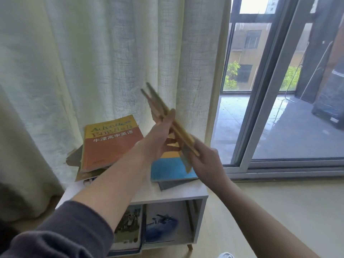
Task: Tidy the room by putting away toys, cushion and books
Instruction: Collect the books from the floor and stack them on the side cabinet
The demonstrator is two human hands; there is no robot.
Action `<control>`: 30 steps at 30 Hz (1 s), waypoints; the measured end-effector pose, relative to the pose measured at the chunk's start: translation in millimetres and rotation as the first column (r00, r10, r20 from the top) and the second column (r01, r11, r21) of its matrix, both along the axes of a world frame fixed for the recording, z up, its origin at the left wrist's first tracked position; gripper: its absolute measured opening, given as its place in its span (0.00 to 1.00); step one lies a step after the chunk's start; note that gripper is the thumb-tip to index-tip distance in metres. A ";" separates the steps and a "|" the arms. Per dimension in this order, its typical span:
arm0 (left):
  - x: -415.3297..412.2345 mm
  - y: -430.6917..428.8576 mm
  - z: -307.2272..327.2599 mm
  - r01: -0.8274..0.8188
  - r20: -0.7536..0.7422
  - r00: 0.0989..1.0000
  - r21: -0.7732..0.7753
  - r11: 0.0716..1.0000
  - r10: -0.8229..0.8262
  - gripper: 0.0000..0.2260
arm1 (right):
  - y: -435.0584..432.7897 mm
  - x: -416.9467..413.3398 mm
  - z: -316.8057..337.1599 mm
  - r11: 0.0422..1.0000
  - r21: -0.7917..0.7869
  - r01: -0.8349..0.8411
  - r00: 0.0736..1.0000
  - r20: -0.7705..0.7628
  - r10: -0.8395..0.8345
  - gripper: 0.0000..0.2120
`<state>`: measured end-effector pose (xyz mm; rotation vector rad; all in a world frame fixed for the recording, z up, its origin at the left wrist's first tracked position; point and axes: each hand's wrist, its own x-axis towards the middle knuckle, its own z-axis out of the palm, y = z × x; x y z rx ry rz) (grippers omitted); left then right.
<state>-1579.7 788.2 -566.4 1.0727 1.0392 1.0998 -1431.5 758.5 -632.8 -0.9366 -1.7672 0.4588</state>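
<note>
Left hand [160, 138] and right hand [206, 161] grip two held books [163, 108] edge-on above white cabinet [176, 192]; two shelved books [162, 222] inside.

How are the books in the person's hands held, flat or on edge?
On edge, tilted: the held books show only thin edges slanting up-left, the left hand and right hand gripping them above the white cabinet.

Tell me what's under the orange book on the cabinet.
Under the orange book lie at least two worn books, corners poking out left and below, on the white cabinet. Their covers are hidden, and the left forearm blocks the pile's right side.
</note>
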 end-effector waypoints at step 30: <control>-215.5 43.7 -64.3 -0.320 -0.988 -0.032 0.153 0.935 0.150 0.19 | 102.7 -151.4 15.7 0.774 -0.607 0.181 0.952 0.304 0.016 0.16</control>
